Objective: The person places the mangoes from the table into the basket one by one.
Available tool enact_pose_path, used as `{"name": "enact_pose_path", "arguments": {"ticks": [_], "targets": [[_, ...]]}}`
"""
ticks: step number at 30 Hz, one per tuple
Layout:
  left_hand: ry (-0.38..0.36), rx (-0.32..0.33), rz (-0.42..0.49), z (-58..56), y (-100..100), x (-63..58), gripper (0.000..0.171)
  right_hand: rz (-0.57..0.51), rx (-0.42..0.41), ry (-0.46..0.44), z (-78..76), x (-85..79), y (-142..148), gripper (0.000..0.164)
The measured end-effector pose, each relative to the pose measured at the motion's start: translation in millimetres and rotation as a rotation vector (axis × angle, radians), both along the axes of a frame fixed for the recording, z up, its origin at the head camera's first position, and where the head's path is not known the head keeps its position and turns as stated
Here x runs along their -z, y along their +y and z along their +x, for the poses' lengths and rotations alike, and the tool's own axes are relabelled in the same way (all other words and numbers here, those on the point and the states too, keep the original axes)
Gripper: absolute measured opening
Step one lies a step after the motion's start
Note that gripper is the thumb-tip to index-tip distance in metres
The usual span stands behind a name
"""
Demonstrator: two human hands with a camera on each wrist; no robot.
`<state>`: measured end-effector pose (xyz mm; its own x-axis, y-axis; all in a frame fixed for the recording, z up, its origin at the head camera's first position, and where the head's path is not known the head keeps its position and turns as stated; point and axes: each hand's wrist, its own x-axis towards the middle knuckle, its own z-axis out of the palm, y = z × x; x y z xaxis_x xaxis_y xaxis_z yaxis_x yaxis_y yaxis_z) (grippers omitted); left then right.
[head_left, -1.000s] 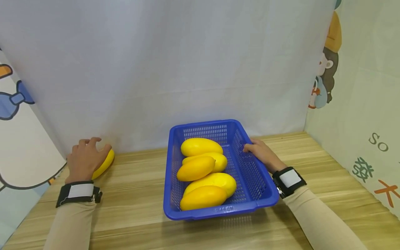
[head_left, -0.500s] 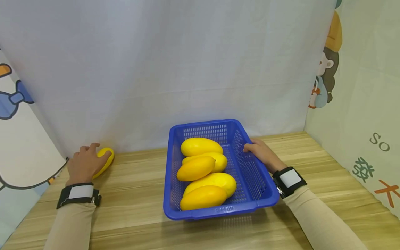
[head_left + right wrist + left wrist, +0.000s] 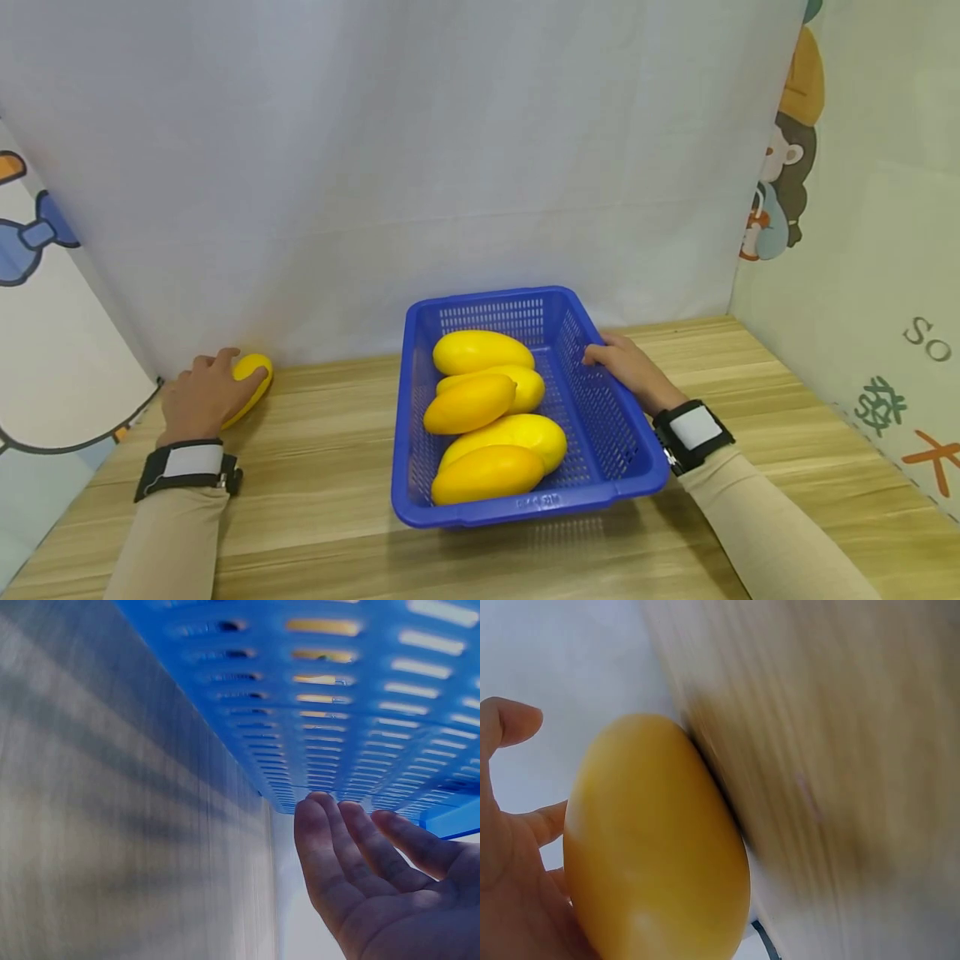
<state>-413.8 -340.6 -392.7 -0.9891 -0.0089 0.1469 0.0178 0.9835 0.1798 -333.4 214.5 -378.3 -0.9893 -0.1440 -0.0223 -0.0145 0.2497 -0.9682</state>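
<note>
At the far left of the table, my left hand (image 3: 201, 398) is at a yellow mango (image 3: 253, 367), partly hidden under the hand. In the left wrist view one digit stands clear of the mango (image 3: 656, 840), while other fingers pass behind it; no firm grip shows. My right hand (image 3: 633, 371) holds the right side of a blue plastic basket (image 3: 600, 500), thumb over the rim and fingers outside. From the right wrist view, those fingers (image 3: 319, 832) lie almost straight along the slotted wall. Several yellow mangoes (image 3: 487, 475) lie in the basket's left part.
A wooden tabletop (image 3: 322, 467) spans the space between the left hand and the basket. Behind it hangs a white cloth (image 3: 450, 150). A printed wall (image 3: 862, 275) closes the right side, and another printed panel (image 3: 52, 358) stands at the left.
My left hand has come down lower over the mango, its raised fingers settling, mostly within the first half second. The right hand and the basket have stayed put.
</note>
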Motion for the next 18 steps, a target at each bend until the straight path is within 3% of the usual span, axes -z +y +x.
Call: {"name": "enact_pose_path", "arguments": {"ticks": [5, 18], "targets": [[-0.012, 0.013, -0.001, -7.6, -0.2, 8.7, 0.084, 0.006, 0.003, 0.012, -3.8, 5.1, 0.5, 0.044], [0.001, 0.084, -0.002, -7.0, 1.8, 10.4, 0.082, 0.011, -0.001, 0.019, -6.8, 9.0, 1.0, 0.045]]}}
